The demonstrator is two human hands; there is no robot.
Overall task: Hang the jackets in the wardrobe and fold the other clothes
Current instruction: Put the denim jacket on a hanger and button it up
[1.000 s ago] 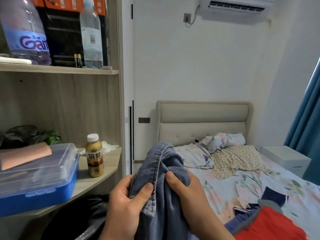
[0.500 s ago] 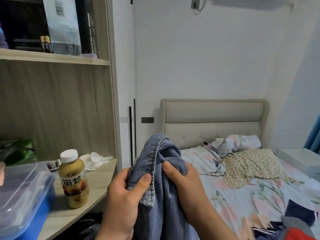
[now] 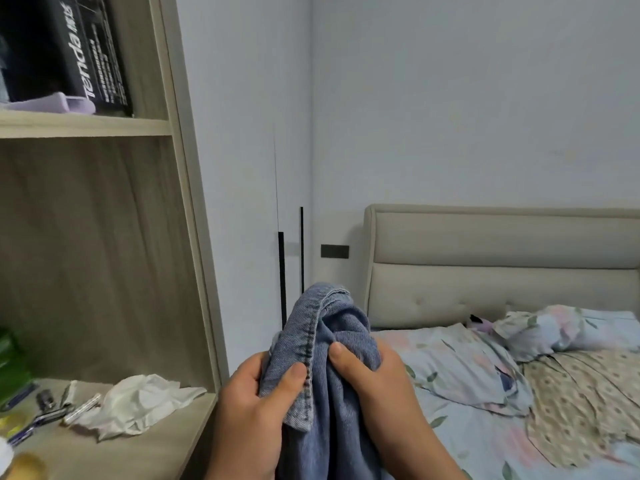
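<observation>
Denim jacket [image 3: 332, 327] bunched upright between both hands, in front of closed wardrobe [image 3: 242, 202], beside bed [image 3: 485, 427]. Left hand [image 3: 249, 410] pinching seamed edge under thumb; right hand [image 3: 381, 386] gripping folds alongside. Best next: locate collar, shake out, free one hand for door handle [image 3: 281, 271].

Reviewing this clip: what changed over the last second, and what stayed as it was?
Only the viewpoint moved: the person came closer to the white wardrobe doors, so the shelf unit slid left in frame and the bed slid right. Nothing was taken hold of or let go. The left hand and right hand still grip the bunched denim garment, thumbs on top.
</observation>
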